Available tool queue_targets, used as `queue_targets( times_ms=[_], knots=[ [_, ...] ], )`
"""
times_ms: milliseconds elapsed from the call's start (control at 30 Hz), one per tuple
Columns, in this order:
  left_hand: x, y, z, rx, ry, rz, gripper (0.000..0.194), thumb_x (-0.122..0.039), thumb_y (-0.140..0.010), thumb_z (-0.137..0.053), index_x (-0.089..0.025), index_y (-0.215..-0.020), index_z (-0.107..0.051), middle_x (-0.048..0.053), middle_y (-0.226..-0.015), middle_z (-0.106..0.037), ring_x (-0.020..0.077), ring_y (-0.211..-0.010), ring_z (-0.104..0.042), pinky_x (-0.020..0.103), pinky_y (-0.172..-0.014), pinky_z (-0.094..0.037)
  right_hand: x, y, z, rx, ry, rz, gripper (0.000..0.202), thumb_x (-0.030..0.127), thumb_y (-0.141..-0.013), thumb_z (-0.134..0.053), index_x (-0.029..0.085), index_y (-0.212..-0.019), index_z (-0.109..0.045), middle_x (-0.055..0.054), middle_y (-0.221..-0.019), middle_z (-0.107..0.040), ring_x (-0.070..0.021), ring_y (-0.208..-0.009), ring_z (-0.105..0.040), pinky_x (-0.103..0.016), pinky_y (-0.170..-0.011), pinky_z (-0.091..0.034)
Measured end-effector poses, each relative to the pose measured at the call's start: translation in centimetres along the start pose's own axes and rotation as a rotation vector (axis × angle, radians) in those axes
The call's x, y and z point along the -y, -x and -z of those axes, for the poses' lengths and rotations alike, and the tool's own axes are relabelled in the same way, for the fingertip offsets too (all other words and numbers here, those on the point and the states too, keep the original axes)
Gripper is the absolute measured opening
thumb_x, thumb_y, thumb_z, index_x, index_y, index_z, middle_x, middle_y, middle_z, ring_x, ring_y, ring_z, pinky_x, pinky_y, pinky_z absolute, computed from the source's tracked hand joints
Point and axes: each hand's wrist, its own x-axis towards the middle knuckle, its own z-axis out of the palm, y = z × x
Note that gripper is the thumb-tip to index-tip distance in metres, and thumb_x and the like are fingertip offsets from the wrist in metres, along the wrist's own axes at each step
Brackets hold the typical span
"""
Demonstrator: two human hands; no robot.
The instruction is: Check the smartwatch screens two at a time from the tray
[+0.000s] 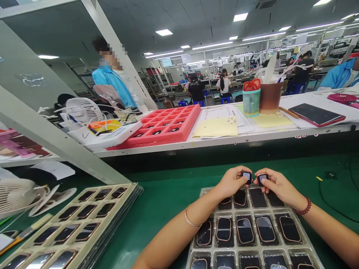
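Note:
My left hand point(233, 181) grips a smartwatch body point(246, 177) whose lit screen shows a QR-like code. Just beside it, my right hand point(276, 185) pinches a second smartwatch body point(263, 179), also lit with a code. Both hands are above the far end of a clear plastic tray point(212, 215). Dark watch bodies with gold-coloured rims sit in the tray's compartments, among them one watch point(266, 229) near the middle. Two far compartments to the right show only a dark bottom. My forearms cover parts of the tray's sides.
At left, a stack of trays point(112, 220) holds more watches, with a white fan point(19, 196) and a brush point(30, 228) beyond. A raised shelf carries a red foam tray point(168, 125), papers point(215, 125), cups point(251, 101) and a phone point(316, 113). A cable point(327, 203) lies right.

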Motion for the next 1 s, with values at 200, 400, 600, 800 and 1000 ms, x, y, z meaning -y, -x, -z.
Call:
queue_targets(
  times_ms=[200, 400, 600, 800, 1000],
  knots=[
    [-0.15, 0.02, -0.08, 0.004, -0.008, -0.002, 0.024, -0.020, -0.073, -0.061, -0.012, -0.096, -0.060, 0.004, -0.084, -0.060, 0.0117, -0.071, -0.057, 0.027, -0.068, -0.049, 0.12, 0.03, -0.04, 0.011, 0.014, -0.003, 0.032, 0.044, -0.084, -0.057, 0.018, -0.103, -0.054, -0.006, -0.089, -0.065, -0.0131, -0.061, -0.057, -0.029, -0.057, -0.048],
    [-0.20, 0.15, -0.02, -0.010, -0.049, 0.046, 0.024, -0.019, -0.075, -0.059, -0.013, -0.098, -0.059, 0.003, -0.082, -0.061, 0.0084, -0.059, -0.058, 0.024, -0.062, -0.046, 0.03, 0.02, -0.04, 0.010, 0.006, -0.012, 0.033, 0.047, -0.083, -0.057, 0.019, -0.101, -0.055, -0.005, -0.089, -0.064, -0.0131, -0.061, -0.057, -0.029, -0.056, -0.048],
    [0.25, -0.05, -0.06, 0.020, -0.016, 0.012, 0.027, -0.025, -0.074, -0.063, -0.013, -0.098, -0.060, 0.005, -0.085, -0.061, 0.0092, -0.063, -0.058, 0.024, -0.063, -0.047, 0.25, 0.09, -0.15, 0.004, 0.020, -0.001, 0.034, 0.047, -0.082, -0.058, 0.019, -0.100, -0.056, -0.005, -0.088, -0.064, -0.0133, -0.061, -0.057, -0.028, -0.056, -0.048],
    [-0.26, 0.28, -0.14, 0.054, -0.018, 0.012, 0.026, -0.030, -0.079, -0.057, -0.012, -0.096, -0.060, 0.005, -0.082, -0.060, 0.0111, -0.065, -0.056, 0.026, -0.063, -0.048, 0.26, 0.01, -0.18, -0.011, -0.007, 0.020, 0.032, 0.048, -0.087, -0.050, 0.017, -0.095, -0.058, -0.005, -0.083, -0.065, -0.0124, -0.057, -0.055, -0.026, -0.052, -0.047],
    [0.63, -0.02, -0.08, 0.008, -0.073, -0.026, 0.042, -0.005, -0.067, -0.057, -0.015, -0.108, -0.056, 0.005, -0.090, -0.061, 0.0115, -0.074, -0.057, 0.026, -0.072, -0.047, 0.01, 0.10, -0.30, -0.018, 0.017, 0.027, 0.031, 0.024, -0.079, -0.059, 0.021, -0.109, -0.052, -0.004, -0.094, -0.064, -0.0128, -0.064, -0.055, -0.026, -0.057, -0.046]
  ],
)
